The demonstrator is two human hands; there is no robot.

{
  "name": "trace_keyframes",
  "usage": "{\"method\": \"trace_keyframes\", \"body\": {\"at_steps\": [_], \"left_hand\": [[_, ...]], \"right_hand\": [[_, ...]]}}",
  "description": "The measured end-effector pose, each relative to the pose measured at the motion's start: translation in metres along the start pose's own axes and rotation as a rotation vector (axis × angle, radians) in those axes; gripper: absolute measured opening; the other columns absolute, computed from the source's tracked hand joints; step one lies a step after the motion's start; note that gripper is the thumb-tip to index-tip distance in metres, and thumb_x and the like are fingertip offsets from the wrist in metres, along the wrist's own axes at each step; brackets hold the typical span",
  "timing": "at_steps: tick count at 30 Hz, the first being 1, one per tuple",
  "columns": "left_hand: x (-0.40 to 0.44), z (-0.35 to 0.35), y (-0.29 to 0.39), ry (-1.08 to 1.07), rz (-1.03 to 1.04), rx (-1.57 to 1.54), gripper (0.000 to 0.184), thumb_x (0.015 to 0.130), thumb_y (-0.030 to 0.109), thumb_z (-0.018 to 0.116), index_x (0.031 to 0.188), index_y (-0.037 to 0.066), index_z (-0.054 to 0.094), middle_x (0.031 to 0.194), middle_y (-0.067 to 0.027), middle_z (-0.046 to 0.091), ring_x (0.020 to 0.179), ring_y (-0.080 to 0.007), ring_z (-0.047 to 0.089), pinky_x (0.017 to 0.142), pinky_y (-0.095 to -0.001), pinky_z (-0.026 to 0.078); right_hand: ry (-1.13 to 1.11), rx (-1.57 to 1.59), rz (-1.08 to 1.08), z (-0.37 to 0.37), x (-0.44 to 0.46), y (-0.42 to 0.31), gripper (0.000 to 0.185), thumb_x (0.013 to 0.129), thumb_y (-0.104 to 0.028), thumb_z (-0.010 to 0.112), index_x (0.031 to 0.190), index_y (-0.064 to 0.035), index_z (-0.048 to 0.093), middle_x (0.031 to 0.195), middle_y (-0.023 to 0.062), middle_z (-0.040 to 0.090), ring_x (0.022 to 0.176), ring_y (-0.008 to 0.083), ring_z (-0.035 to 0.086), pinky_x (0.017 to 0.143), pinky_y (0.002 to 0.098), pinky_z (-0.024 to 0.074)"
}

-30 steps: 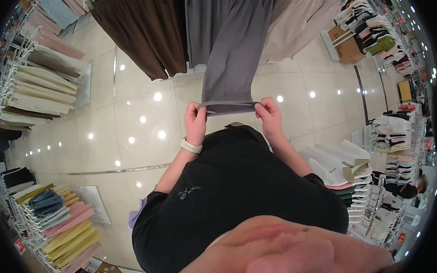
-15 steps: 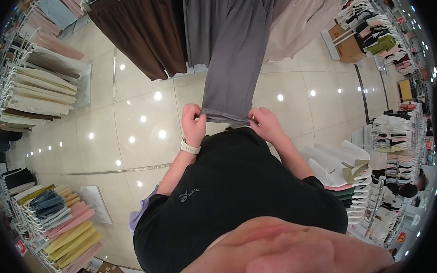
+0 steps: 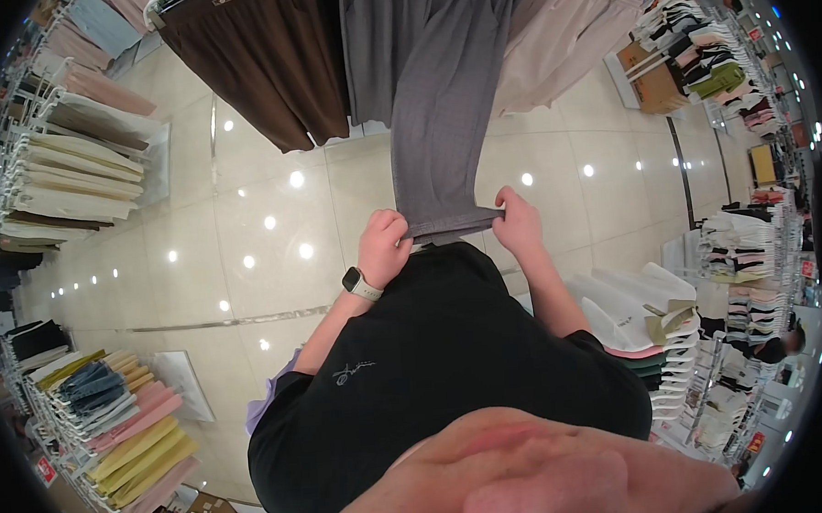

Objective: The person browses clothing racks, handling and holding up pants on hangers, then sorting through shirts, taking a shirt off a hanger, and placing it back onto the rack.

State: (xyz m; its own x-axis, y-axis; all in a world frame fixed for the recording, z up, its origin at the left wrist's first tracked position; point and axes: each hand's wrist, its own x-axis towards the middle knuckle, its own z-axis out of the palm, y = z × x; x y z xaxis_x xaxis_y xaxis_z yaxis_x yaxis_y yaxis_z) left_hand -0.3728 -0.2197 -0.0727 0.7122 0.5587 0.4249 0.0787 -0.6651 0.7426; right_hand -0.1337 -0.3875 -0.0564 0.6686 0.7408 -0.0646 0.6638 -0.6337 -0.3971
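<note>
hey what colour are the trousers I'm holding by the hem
The trousers are grey, best seen in the head view.

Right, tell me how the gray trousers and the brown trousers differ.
Color: the gray trousers are mid-gray; the brown trousers are dark brown.
Pose: one leg of the gray trousers is drawn out toward the person; the brown trousers hang down.
Contact: the left hand and right hand grip the gray trousers' hem; neither touches the brown trousers.
Shared: both are in the same row.
</note>
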Motion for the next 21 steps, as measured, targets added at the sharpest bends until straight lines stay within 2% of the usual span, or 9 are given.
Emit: {"method": "trace_keyframes", "body": {"at_steps": [3,6,9,12,15,18,21], "left_hand": [[-0.001,0.000,0.000,-0.025,-0.035,0.007,0.023,0.070,-0.007,0.067,0.088,0.002,0.057,0.095,-0.0138,0.059,0.092,-0.0358,0.058,0.079,-0.0432,0.049],[-0.001,0.002,-0.001,-0.002,-0.075,-0.019,0.024,0.071,-0.008,0.065,0.091,0.003,0.058,0.095,-0.0142,0.059,0.092,-0.0363,0.058,0.079,-0.0429,0.049],[0.003,0.002,0.004,0.019,-0.097,-0.056,0.025,0.073,-0.009,0.062,0.094,0.004,0.059,0.097,-0.0147,0.061,0.093,-0.0367,0.060,0.079,-0.0427,0.051],[0.004,0.006,0.005,-0.006,-0.119,-0.099,0.024,0.076,-0.008,0.057,0.096,0.004,0.062,0.096,-0.0151,0.062,0.091,-0.0369,0.062,0.079,-0.0428,0.053],[-0.003,0.013,0.006,-0.072,-0.166,-0.150,0.021,0.079,-0.006,0.055,0.096,0.003,0.063,0.091,-0.0163,0.063,0.085,-0.0376,0.063,0.077,-0.0433,0.052],[-0.003,0.014,0.005,-0.170,-0.153,-0.175,0.018,0.081,-0.004,0.054,0.095,0.002,0.064,0.087,-0.0161,0.062,0.082,-0.0376,0.062,0.074,-0.0434,0.052],[0.002,0.012,0.015,-0.176,-0.132,-0.212,0.013,0.081,0.000,0.059,0.093,0.003,0.063,0.085,-0.0157,0.061,0.082,-0.0372,0.061,0.072,-0.0434,0.050]], "right_hand": [[0.095,0.126,0.040,-0.013,-0.001,0.005,0.033,0.075,-0.001,0.062,0.106,-0.0120,0.058,0.083,0.0124,0.064,0.081,0.0360,0.065,0.073,0.0461,0.0516],[0.139,0.222,0.027,-0.019,-0.005,0.008,0.038,0.076,0.000,0.060,0.111,-0.0152,0.061,0.086,0.0122,0.064,0.077,0.0345,0.064,0.071,0.0437,0.0511],[-0.008,0.348,0.111,-0.016,-0.004,0.019,0.041,0.077,0.002,0.058,0.114,-0.0143,0.063,0.093,0.0107,0.067,0.076,0.0280,0.065,0.067,0.0422,0.0500],[-0.071,0.732,0.090,-0.001,-0.004,0.024,0.037,0.080,0.006,0.051,0.112,-0.0081,0.063,0.104,0.0096,0.068,0.089,0.0223,0.067,0.074,0.0387,0.0528],[-0.179,1.475,0.262,0.003,-0.012,0.000,0.033,0.090,0.011,0.041,0.114,-0.0008,0.061,0.108,0.0086,0.066,0.099,0.0199,0.065,0.093,0.0338,0.0532],[-0.337,1.875,0.358,0.011,-0.018,-0.005,0.030,0.095,0.008,0.039,0.116,-0.0010,0.059,0.116,0.0118,0.064,0.107,0.0245,0.065,0.101,0.0398,0.0521],[-0.422,2.015,0.336,0.032,-0.025,-0.002,0.027,0.097,0.004,0.044,0.121,0.0001,0.056,0.120,0.0162,0.064,0.111,0.0281,0.065,0.102,0.0455,0.0526]]}}
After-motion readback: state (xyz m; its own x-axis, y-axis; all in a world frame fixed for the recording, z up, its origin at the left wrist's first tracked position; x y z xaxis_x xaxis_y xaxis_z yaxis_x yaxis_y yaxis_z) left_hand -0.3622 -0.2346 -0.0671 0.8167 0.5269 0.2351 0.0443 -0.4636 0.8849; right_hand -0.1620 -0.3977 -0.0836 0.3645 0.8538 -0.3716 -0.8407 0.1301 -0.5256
